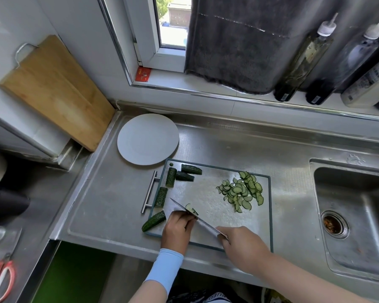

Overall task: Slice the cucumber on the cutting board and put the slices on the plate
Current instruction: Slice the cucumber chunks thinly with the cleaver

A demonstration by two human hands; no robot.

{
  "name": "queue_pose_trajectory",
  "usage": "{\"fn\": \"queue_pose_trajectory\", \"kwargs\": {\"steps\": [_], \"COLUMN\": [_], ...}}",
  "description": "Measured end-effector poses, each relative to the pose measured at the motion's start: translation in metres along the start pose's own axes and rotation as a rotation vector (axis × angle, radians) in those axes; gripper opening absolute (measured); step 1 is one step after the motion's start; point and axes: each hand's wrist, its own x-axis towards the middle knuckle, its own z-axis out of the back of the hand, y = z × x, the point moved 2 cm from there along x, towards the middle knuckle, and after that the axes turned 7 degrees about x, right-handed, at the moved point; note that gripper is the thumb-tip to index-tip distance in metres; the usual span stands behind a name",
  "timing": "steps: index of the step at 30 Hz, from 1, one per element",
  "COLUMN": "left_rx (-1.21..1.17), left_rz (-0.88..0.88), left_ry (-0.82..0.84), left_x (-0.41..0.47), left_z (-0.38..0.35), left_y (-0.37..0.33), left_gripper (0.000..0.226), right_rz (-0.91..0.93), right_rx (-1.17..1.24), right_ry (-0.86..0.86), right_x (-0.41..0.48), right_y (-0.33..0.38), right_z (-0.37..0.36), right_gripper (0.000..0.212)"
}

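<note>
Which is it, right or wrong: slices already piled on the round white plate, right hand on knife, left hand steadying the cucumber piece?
Wrong on one point: the round white plate holds no slices; the pile of thin green cucumber slices lies on the grey cutting board, per the head view. The right hand grips the steel knife, the left hand steadies the cucumber piece.

Dark green cucumber pieces [170, 177], pale green slices [241, 192], white plate [147, 138], light blue sleeve [165, 268].
</note>
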Motion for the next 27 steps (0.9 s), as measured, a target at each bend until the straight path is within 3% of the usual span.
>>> {"fn": "queue_pose_trajectory", "kwargs": {"steps": [13, 27], "left_rx": [-0.003, -0.022], "left_rz": [0.025, 0.047], "left_ry": [0.005, 0.027], "left_x": [-0.002, -0.001], "left_z": [-0.001, -0.002], "left_y": [0.001, 0.004], "left_gripper": [0.02, 0.02], "right_rz": [-0.045, -0.003], "right_rx": [0.016, 0.026], "right_ry": [0.039, 0.008], "right_x": [0.024, 0.009], "right_y": [0.023, 0.008], "right_z": [-0.004, -0.002], "right_gripper": [0.032, 0.023]}}
